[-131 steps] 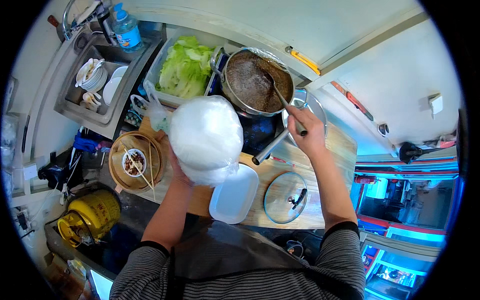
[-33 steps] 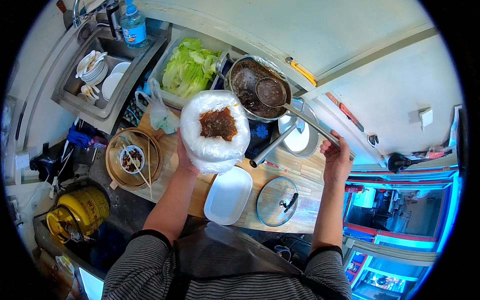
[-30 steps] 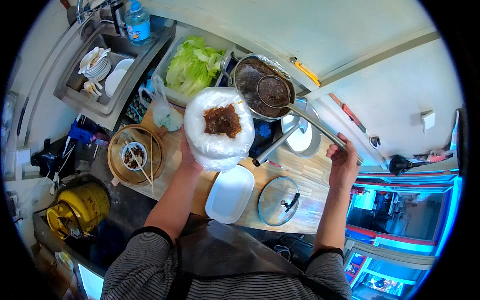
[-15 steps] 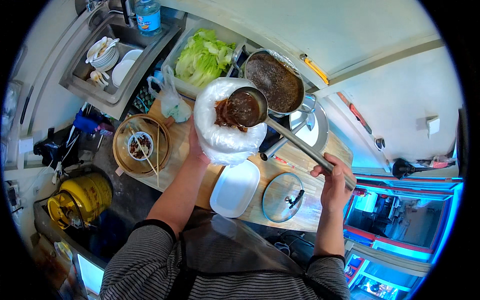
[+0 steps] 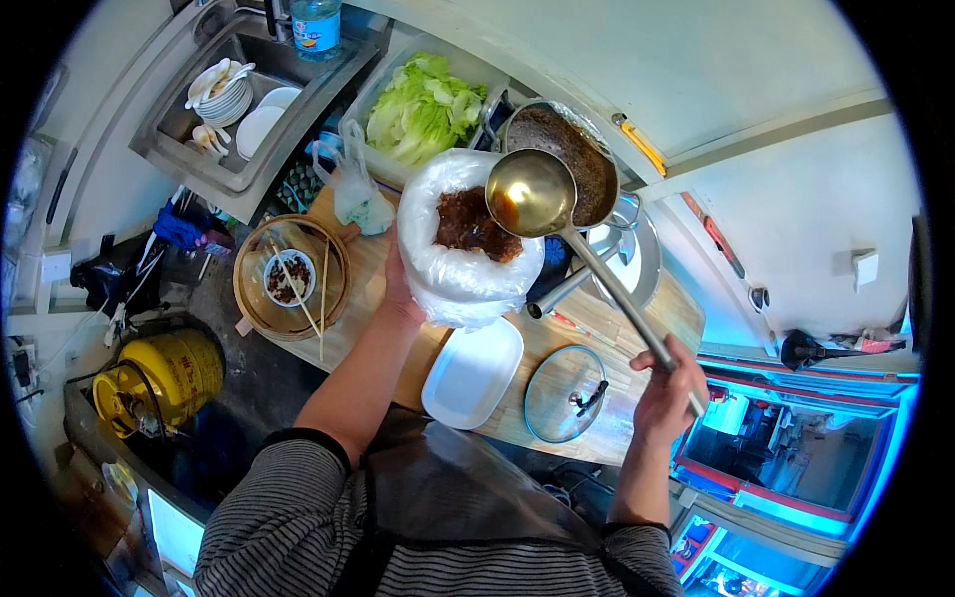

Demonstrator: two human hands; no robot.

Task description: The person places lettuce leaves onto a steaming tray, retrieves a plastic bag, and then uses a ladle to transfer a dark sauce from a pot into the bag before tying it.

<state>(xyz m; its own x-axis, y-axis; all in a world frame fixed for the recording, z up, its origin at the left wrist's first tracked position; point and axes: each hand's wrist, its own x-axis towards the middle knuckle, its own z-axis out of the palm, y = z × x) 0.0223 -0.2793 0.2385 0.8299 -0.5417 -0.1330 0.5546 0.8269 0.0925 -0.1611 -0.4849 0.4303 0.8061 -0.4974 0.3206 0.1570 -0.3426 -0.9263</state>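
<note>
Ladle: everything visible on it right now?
Metal-looking ladle, silvery: round bowl with its inside facing the camera, long straight handle slanting toward the picture's lower right. The bowl shows a golden-brown sheen and a reddish patch; how much liquid it holds is unclear. It overlaps the plastic-wrapped container in view; contact can't be told. The right hand holds the handle near its end.

There's room over the desk (image 5: 619, 350) between the glass lid (image 5: 557, 398) and the right hand (image 5: 668, 390), only a sliver between lid and white tray (image 5: 473, 373), and up top the ladle (image 5: 532, 191) blocks part of the plastic-lined container (image 5: 468, 289)'s mouth, with the pot (image 5: 614, 184) crowding behind!
</note>
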